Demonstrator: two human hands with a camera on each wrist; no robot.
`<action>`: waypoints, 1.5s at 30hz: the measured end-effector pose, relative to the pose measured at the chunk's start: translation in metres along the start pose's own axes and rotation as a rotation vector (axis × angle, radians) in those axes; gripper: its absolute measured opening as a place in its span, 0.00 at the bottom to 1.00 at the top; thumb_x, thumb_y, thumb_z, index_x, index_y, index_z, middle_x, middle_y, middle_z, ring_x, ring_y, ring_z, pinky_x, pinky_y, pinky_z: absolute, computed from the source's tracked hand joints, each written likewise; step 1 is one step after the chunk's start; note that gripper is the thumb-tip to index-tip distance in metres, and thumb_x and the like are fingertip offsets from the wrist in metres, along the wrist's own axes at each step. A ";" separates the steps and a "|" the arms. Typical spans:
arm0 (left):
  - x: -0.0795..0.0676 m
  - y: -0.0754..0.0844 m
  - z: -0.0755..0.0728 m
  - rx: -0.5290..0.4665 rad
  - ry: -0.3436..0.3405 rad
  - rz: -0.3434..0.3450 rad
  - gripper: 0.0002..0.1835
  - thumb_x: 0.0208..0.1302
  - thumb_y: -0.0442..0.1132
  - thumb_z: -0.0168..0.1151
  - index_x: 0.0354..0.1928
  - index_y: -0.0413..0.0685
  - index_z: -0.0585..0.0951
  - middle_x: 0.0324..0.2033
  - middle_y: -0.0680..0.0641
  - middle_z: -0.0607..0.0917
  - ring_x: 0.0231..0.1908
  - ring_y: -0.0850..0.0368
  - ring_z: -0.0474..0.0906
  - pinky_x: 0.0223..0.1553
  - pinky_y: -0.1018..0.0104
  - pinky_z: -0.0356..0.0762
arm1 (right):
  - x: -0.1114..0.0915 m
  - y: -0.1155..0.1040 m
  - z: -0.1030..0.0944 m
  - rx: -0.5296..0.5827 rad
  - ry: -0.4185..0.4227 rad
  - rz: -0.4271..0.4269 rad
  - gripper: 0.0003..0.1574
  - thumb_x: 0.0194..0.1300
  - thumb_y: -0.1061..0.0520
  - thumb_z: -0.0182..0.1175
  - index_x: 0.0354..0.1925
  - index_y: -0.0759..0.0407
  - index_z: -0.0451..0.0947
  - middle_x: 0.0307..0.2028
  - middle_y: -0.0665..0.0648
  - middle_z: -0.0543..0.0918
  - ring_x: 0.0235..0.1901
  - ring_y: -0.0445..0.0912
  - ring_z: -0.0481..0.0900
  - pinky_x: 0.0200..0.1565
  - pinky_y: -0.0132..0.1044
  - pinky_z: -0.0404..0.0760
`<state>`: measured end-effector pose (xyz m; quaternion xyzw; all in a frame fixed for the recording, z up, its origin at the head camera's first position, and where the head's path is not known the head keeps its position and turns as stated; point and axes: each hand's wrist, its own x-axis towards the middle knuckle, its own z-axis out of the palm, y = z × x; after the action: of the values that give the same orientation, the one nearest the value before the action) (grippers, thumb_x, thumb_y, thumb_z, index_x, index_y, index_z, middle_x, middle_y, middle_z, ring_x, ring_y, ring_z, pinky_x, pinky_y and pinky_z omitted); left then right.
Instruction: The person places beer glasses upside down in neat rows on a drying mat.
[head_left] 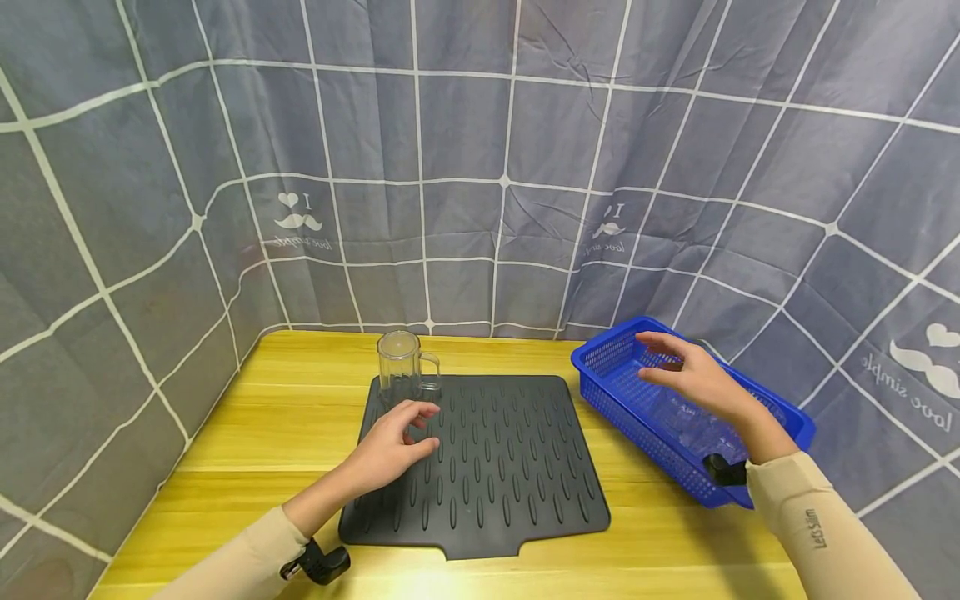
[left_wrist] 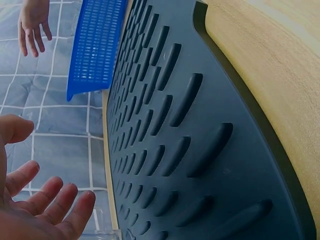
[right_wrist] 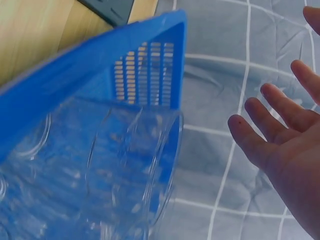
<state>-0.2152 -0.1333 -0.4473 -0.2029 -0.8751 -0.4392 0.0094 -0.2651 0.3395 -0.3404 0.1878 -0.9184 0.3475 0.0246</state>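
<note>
A clear glass mug (head_left: 400,367) with its handle to the right stands at the far left corner of the dark drying mat (head_left: 487,467). My left hand (head_left: 393,442) is over the mat's left side, just in front of the mug, fingers loosely bent with nothing in them. My right hand (head_left: 690,375) hovers above the blue basket (head_left: 637,425), its fingers apart and holding nothing. Inside the basket lie clear glass vessels (right_wrist: 125,160), large in the right wrist view and faint in the head view.
The yellow wood-grain table (head_left: 300,417) extends around the mat and basket. A grey curtain (head_left: 465,208) with white grid lines surrounds the table's back and sides. The basket stands at the right, close to the curtain.
</note>
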 end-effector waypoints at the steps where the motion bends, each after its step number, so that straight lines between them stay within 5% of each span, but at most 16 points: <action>1: 0.000 0.000 0.000 -0.001 -0.003 0.000 0.24 0.67 0.42 0.67 0.64 0.55 0.76 0.56 0.53 0.79 0.54 0.49 0.77 0.46 0.64 0.79 | 0.000 0.002 -0.001 -0.008 -0.003 0.005 0.38 0.70 0.49 0.64 0.72 0.57 0.66 0.70 0.62 0.70 0.69 0.60 0.68 0.63 0.36 0.74; 5: 0.000 -0.001 0.000 -0.004 -0.006 0.000 0.24 0.67 0.45 0.67 0.64 0.56 0.76 0.55 0.52 0.78 0.54 0.48 0.77 0.46 0.63 0.79 | 0.001 0.008 -0.005 -0.036 -0.027 0.026 0.40 0.68 0.48 0.67 0.72 0.57 0.66 0.71 0.64 0.69 0.71 0.64 0.64 0.65 0.59 0.69; 10: -0.001 -0.002 -0.001 -0.002 -0.004 -0.003 0.24 0.67 0.43 0.67 0.64 0.56 0.76 0.55 0.53 0.78 0.55 0.49 0.77 0.47 0.62 0.79 | 0.000 0.014 -0.009 -0.081 -0.058 0.044 0.44 0.64 0.47 0.69 0.73 0.57 0.65 0.72 0.66 0.67 0.71 0.67 0.61 0.64 0.66 0.67; 18: -0.001 -0.002 0.000 -0.001 -0.005 -0.013 0.24 0.67 0.42 0.67 0.64 0.57 0.76 0.56 0.54 0.78 0.54 0.56 0.76 0.47 0.63 0.79 | -0.001 0.031 -0.016 -0.130 -0.093 0.056 0.44 0.63 0.48 0.70 0.72 0.59 0.66 0.72 0.69 0.65 0.71 0.70 0.60 0.63 0.69 0.65; 28: -0.001 -0.001 0.004 -0.031 -0.007 -0.015 0.25 0.67 0.43 0.68 0.65 0.56 0.76 0.57 0.53 0.78 0.56 0.47 0.77 0.48 0.63 0.80 | -0.007 0.039 -0.021 -0.190 -0.121 0.092 0.46 0.61 0.46 0.72 0.70 0.62 0.68 0.67 0.70 0.71 0.66 0.71 0.65 0.59 0.67 0.70; 45: 0.001 0.000 0.009 -0.051 0.004 -0.011 0.24 0.67 0.43 0.67 0.64 0.56 0.76 0.57 0.53 0.79 0.56 0.49 0.78 0.49 0.60 0.80 | -0.013 0.052 -0.015 -0.206 -0.162 0.096 0.41 0.55 0.51 0.74 0.63 0.65 0.75 0.60 0.70 0.78 0.60 0.69 0.72 0.57 0.64 0.74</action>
<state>-0.2143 -0.1259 -0.4530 -0.1972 -0.8648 -0.4617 0.0035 -0.2728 0.3893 -0.3638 0.1677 -0.9560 0.2360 -0.0470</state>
